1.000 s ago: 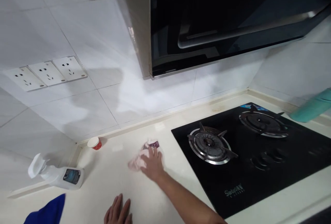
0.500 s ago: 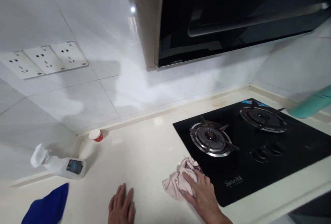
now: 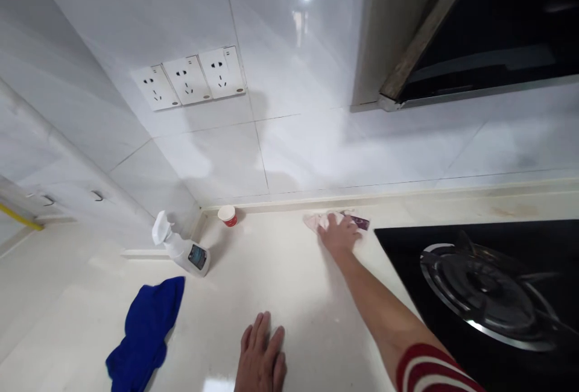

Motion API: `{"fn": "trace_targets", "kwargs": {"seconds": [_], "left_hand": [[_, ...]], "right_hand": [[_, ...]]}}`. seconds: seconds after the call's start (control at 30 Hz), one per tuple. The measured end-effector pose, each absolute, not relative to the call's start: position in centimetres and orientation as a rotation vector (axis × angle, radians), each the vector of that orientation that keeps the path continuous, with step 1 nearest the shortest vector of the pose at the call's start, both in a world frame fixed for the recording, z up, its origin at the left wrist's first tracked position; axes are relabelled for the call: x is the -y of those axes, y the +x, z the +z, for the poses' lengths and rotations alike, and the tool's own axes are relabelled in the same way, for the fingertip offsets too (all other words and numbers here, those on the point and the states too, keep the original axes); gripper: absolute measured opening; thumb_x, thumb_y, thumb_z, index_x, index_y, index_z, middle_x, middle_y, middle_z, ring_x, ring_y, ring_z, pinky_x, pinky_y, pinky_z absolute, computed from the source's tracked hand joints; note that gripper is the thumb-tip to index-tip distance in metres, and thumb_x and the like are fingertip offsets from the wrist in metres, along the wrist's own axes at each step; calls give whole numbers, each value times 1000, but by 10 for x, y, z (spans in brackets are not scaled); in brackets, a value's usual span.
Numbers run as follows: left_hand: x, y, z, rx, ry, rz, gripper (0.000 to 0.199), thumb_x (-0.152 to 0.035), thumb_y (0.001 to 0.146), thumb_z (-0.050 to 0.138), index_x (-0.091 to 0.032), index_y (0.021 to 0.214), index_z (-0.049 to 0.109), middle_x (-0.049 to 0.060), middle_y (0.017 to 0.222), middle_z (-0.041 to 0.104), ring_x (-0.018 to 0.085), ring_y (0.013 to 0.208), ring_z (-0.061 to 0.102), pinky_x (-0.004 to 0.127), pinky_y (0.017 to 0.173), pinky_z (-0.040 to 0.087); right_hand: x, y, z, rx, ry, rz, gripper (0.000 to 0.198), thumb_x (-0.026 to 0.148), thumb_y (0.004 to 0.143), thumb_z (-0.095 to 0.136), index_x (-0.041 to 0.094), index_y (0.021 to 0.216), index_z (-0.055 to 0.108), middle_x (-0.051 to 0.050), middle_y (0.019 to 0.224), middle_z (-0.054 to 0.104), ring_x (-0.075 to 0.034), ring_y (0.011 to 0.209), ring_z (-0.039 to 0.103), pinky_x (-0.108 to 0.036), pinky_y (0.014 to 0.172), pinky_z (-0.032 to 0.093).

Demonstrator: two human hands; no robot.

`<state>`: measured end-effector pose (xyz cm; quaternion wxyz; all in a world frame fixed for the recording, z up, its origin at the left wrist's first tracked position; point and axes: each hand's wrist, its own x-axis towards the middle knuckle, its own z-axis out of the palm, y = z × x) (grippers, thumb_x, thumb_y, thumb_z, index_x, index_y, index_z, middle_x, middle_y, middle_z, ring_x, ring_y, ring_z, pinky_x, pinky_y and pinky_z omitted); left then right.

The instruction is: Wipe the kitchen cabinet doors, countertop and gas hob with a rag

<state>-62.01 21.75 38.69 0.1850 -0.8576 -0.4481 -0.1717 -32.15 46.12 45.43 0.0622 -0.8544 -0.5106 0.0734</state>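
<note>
Near the back wall, my right hand [image 3: 339,234] presses a pale pink cloth [image 3: 316,221] with a dark purple patch onto the white countertop [image 3: 275,265]. Its fingers rest over the cloth, just left of the black gas stove [image 3: 407,271]. My left hand [image 3: 261,356] lies flat on the counter at the lower middle, fingers stretched out and holding nothing. To its left is a crumpled blue cloth [image 3: 147,331]. Behind that cloth a white spray bottle [image 3: 185,251] leans or lies tilted near the wall corner.
A small red and white paper cup [image 3: 228,216] sits in the back corner. Three wall sockets [image 3: 187,79] are set in the tiles above. The dark range hood [image 3: 488,36] overhangs at the upper right. A metal burner [image 3: 488,295] stands on the stove.
My right hand has pushed the pink cloth from the stove's front left corner back towards the wall. My left hand stays flat on the counter. The view has turned left.
</note>
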Motion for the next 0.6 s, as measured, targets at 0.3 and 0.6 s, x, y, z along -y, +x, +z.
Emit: {"fn": "trace_targets", "kwargs": {"seconds": [0.3, 0.6], "left_hand": [[-218, -623, 381, 1272, -2407, -489, 53, -23, 87, 59, -27, 140, 54, 13, 152, 50, 27, 147, 38, 41, 107, 42], [-216, -620, 390, 1341, -2465, -501, 46, -27, 92, 55, -28, 137, 56, 11, 148, 53, 27, 142, 44, 43, 106, 45]], "right_hand": [[-419, -513, 456, 2408, -1749, 412, 64, 64, 91, 54, 39, 148, 42, -8, 167, 16, -37, 144, 25, -55, 115, 15], [-413, -427, 443, 2283, -1811, 350, 59, 54, 91, 59, 38, 146, 45, -8, 160, 26, -33, 137, 31, -51, 113, 22]]}}
